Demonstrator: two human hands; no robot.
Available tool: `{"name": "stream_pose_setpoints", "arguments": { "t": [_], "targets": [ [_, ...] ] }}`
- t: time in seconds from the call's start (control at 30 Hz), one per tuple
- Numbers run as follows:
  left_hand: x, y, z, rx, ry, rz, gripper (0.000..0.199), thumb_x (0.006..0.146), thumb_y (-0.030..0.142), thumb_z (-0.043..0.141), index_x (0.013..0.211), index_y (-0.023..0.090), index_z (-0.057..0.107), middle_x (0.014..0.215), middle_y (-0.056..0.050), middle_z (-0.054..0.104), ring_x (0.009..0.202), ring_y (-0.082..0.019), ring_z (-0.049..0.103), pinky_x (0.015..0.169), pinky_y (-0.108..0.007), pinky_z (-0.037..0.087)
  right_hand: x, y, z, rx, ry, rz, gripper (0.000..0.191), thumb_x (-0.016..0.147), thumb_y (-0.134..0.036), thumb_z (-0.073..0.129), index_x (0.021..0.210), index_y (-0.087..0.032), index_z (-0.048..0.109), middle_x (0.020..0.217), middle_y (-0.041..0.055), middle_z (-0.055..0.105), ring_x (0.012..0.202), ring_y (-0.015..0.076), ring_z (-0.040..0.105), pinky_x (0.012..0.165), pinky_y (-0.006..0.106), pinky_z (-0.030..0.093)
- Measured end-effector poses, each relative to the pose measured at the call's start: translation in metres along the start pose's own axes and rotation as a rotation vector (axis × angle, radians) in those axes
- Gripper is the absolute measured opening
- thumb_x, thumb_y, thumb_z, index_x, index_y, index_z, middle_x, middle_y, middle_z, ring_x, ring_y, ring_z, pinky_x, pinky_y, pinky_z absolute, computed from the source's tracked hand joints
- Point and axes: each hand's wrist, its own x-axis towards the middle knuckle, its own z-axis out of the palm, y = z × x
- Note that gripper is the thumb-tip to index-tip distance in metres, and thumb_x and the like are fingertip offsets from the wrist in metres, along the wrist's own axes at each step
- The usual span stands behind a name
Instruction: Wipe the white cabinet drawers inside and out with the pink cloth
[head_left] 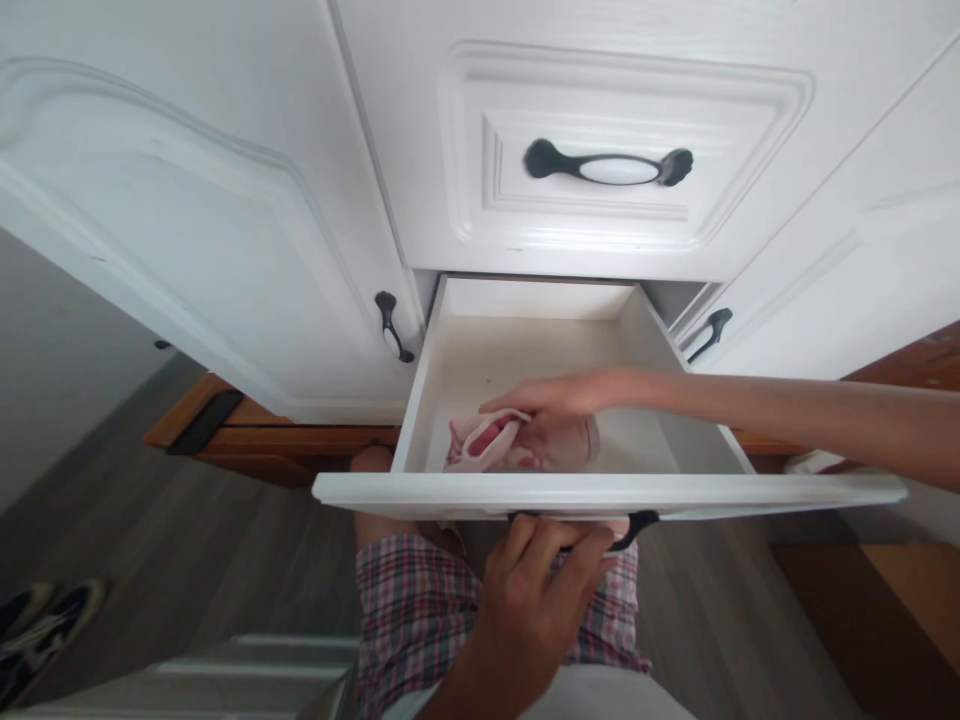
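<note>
Two hands [529, 600] [562, 400] — one drawer handle [637, 528] held, one pink cloth [491, 440] touched

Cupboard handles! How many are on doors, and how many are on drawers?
Door handles: 2 (left door handle, right door handle)
Drawer handles: 2 (upper handle, open drawer's handle)
Total: 4

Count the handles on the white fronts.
4: upper handle at top centre, left handle and right handle either side of the open drawer, and lower handle on its front, partly covered by the left hand.
</note>
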Motion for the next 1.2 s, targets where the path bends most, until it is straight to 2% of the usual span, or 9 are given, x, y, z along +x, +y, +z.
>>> {"name": "stream_pose_setpoints", "arguments": {
  "t": [0.13, 0.23, 0.37, 0.5, 0.6, 0.7, 0.93, 1.03, 1.2],
  "targets": [
    [0.0, 0.001, 0.0, 0.013, -0.001, -0.002, 0.018, 0.112, 0.027, 0.062, 0.125, 0.024, 0.074, 0.096, -0.002, 0.075, 0.09, -0.018, 0.069, 0.086, -0.03, 0.055, -0.025, 0.03, -0.055, -0.293, 0.217, 0.1, 0.025, 0.089, -0.018, 0.062, 0.114, -0.017, 0.067, 0.109, 0.0066, 0.074, 0.094, 0.0208, 0.064, 0.082, 0.029, 0.046],
    [0.001, 0.002, 0.0, 0.034, 0.002, -0.003, 0.02, 0.113, 0.028, 0.06, 0.125, 0.025, 0.074, 0.095, -0.002, 0.075, 0.088, -0.018, 0.069, 0.086, -0.03, 0.055, -0.035, 0.064, -0.077, -0.566, 0.397, 0.257, 0.022, 0.092, -0.02, 0.061, 0.113, -0.017, 0.068, 0.109, 0.009, 0.073, 0.093, 0.0222, 0.063, 0.081, 0.029, 0.043],
    [0.001, 0.003, -0.001, 0.053, 0.004, -0.002, 0.021, 0.113, 0.029, 0.059, 0.127, 0.025, 0.075, 0.094, -0.002, 0.076, 0.086, -0.017, 0.069, 0.084, -0.03, 0.055, -0.029, 0.097, -0.074, -0.741, 0.531, 0.524, 0.053, 0.09, -0.015, 0.06, 0.142, -0.021, 0.059, 0.134, 0.0122, 0.066, 0.104, 0.0253, 0.063, 0.078, 0.029, 0.043],
    [0.001, 0.002, 0.001, 0.035, 0.028, 0.01, 0.021, 0.113, 0.026, 0.06, 0.127, 0.025, 0.075, 0.094, -0.002, 0.076, 0.085, -0.017, 0.068, 0.083, -0.03, 0.056, -0.017, 0.103, -0.063, -0.78, 0.485, 0.593, 0.059, 0.092, -0.012, 0.055, 0.151, -0.022, 0.055, 0.134, 0.0135, 0.063, 0.107, 0.0257, 0.063, 0.086, 0.032, 0.046],
    [0.0, 0.001, 0.001, 0.005, 0.024, 0.015, 0.022, 0.111, 0.023, 0.062, 0.129, 0.023, 0.074, 0.096, -0.002, 0.077, 0.088, -0.017, 0.069, 0.086, -0.03, 0.056, -0.018, 0.098, -0.059, -0.759, 0.436, 0.564, 0.057, 0.092, -0.012, 0.057, 0.148, -0.019, 0.057, 0.133, 0.0142, 0.063, 0.11, 0.0262, 0.063, 0.092, 0.032, 0.046],
    [-0.001, 0.0, 0.001, 0.01, 0.006, 0.011, 0.021, 0.111, 0.023, 0.063, 0.129, 0.022, 0.074, 0.099, -0.001, 0.078, 0.09, -0.017, 0.069, 0.089, -0.03, 0.056, -0.028, 0.085, -0.051, -0.727, 0.377, 0.543, 0.052, 0.094, -0.018, 0.062, 0.146, -0.021, 0.059, 0.13, 0.0132, 0.064, 0.104, 0.0253, 0.064, 0.087, 0.031, 0.045],
    [-0.007, -0.004, 0.006, 0.007, 0.008, 0.027, 0.021, 0.112, 0.023, 0.062, 0.13, 0.022, 0.072, 0.1, 0.0, 0.079, 0.088, -0.017, 0.07, 0.088, -0.032, 0.054, -0.048, 0.027, -0.009, -0.622, 0.226, 0.338, 0.029, 0.093, -0.022, 0.068, 0.121, -0.023, 0.067, 0.107, 0.008, 0.066, 0.086, 0.0215, 0.062, 0.075, 0.029, 0.036],
    [-0.008, -0.005, 0.007, 0.005, 0.011, 0.033, 0.022, 0.11, 0.021, 0.064, 0.131, 0.022, 0.071, 0.101, 0.0, 0.078, 0.088, -0.017, 0.069, 0.089, -0.032, 0.054, -0.045, 0.002, 0.006, -0.552, 0.095, 0.279, 0.024, 0.093, -0.025, 0.069, 0.116, -0.023, 0.066, 0.103, 0.0059, 0.067, 0.08, 0.0194, 0.06, 0.067, 0.029, 0.032],
    [-0.005, -0.002, 0.005, 0.04, 0.01, 0.038, 0.022, 0.11, 0.023, 0.064, 0.13, 0.023, 0.073, 0.1, -0.002, 0.077, 0.09, -0.018, 0.069, 0.092, -0.032, 0.055, -0.035, -0.027, 0.017, -0.363, -0.142, 0.211, 0.025, 0.093, -0.016, 0.064, 0.116, -0.023, 0.064, 0.105, 0.0054, 0.073, 0.083, 0.0181, 0.063, 0.068, 0.029, 0.038]
  ]
}}
